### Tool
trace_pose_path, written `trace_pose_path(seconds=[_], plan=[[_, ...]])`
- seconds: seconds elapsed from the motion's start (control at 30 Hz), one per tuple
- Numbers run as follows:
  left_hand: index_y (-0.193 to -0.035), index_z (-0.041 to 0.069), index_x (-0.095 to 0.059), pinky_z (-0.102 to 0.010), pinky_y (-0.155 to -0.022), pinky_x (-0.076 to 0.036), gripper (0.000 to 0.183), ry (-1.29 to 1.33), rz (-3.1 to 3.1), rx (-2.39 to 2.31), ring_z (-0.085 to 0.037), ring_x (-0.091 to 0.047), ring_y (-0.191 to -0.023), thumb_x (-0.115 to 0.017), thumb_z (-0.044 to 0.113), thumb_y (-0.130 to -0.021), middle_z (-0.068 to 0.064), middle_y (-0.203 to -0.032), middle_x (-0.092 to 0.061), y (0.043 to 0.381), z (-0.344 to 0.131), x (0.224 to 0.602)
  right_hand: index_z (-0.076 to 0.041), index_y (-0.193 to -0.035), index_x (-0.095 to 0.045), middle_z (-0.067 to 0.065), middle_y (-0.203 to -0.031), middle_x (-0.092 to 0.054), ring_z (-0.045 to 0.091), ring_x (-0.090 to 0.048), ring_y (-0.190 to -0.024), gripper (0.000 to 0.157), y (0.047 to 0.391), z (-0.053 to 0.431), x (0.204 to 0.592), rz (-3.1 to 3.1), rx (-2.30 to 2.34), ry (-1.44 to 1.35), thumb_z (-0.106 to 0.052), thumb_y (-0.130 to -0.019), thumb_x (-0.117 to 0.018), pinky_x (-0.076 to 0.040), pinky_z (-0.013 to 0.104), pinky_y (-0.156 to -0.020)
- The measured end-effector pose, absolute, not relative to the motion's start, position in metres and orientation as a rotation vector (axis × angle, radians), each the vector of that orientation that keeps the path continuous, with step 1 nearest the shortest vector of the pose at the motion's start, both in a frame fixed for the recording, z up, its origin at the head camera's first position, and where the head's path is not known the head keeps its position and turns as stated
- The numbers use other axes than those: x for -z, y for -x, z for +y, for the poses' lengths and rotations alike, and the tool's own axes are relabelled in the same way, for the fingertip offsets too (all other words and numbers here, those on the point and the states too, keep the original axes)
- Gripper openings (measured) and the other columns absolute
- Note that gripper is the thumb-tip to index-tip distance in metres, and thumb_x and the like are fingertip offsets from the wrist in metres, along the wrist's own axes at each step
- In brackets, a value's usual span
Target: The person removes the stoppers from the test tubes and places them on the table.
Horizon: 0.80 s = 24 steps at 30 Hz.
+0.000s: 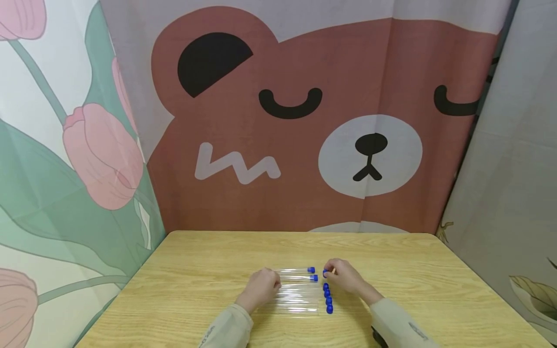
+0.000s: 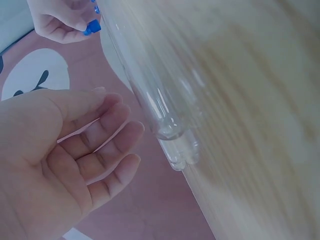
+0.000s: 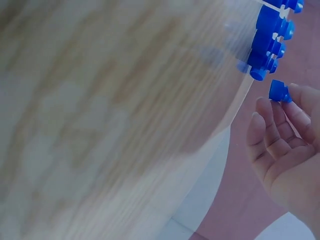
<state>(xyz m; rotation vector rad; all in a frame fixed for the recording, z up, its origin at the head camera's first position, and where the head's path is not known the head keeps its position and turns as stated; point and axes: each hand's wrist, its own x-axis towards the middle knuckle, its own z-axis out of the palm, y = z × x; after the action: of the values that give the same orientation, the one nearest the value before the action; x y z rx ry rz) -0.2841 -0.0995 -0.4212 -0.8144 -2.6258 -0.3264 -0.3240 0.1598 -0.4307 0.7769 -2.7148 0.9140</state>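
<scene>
My right hand (image 1: pixel 345 276) pinches a blue cap (image 3: pixel 278 90) between thumb and fingertips, lifted off the table in the right wrist view. Several more blue caps (image 1: pixel 328 293) stand in a row just in front of it. To the left, several clear test tubes (image 1: pixel 298 300) lie side by side, round ends to the left. The two farthest tubes wear blue caps (image 1: pixel 313 278) on their right ends; the nearer ones are uncapped. Beside the round ends is my left hand (image 1: pixel 262 288), its fingers (image 2: pixel 112 137) loosely curved and holding nothing in the left wrist view.
A light wood-grain table (image 1: pixel 196 270) carries everything. Behind it hangs a curtain (image 1: pixel 296 203) with a brown bear print. A tulip-print curtain (image 1: pixel 109 159) hangs along the left and a pale one (image 1: pixel 509 193) along the right.
</scene>
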Motion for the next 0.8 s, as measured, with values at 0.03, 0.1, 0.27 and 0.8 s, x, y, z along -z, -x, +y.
trace_pose_path(seconds=[0.03,0.1,0.27,0.8], plan=[[-0.055,0.015,-0.052,-0.017,-0.044,-0.03,0.026,0.814,-2.622,0.32,-0.002,-0.032,-0.049,-0.064,0.006,-0.076,0.011,-0.053,-0.041,0.2842,-0.0996,0.4215,-0.002,-0.083,-0.061,-0.002,-0.075,-0.054,0.01,-0.046,-0.064,0.007,0.3247,0.1595,0.431,-2.719,-0.912,-0.775,-0.009,-0.084,-0.061,-0.041,0.022,-0.052],[-0.054,0.015,-0.051,-0.017,-0.044,-0.03,0.026,0.817,-2.616,0.309,-0.002,-0.032,-0.048,-0.064,0.005,-0.075,0.011,-0.053,-0.04,0.2843,-0.0997,0.422,-0.001,-0.082,-0.061,-0.002,-0.075,-0.054,0.011,-0.047,-0.064,0.008,0.326,0.1583,0.4314,-2.727,-0.9,-0.766,-0.009,-0.084,-0.06,-0.04,0.023,-0.052],[-0.05,0.017,-0.045,-0.017,-0.042,-0.028,0.03,0.827,-2.605,0.272,-0.003,-0.029,-0.047,-0.06,0.002,-0.071,0.011,-0.05,-0.035,0.2869,-0.0995,0.425,0.0,-0.081,-0.06,-0.002,-0.075,-0.055,0.012,-0.049,-0.067,0.008,0.3272,0.1555,0.4314,-2.763,-0.84,-0.758,-0.006,-0.085,-0.059,-0.042,0.025,-0.056],[-0.049,0.017,-0.041,-0.018,-0.042,-0.026,0.032,0.838,-2.603,0.254,-0.003,-0.028,-0.046,-0.06,0.004,-0.071,0.012,-0.049,-0.032,0.2891,-0.0982,0.4276,0.0,-0.079,-0.061,-0.002,-0.074,-0.057,0.013,-0.052,-0.069,0.006,0.3282,0.155,0.4338,-2.8,-0.755,-0.792,-0.004,-0.084,-0.06,-0.044,0.03,-0.06]])
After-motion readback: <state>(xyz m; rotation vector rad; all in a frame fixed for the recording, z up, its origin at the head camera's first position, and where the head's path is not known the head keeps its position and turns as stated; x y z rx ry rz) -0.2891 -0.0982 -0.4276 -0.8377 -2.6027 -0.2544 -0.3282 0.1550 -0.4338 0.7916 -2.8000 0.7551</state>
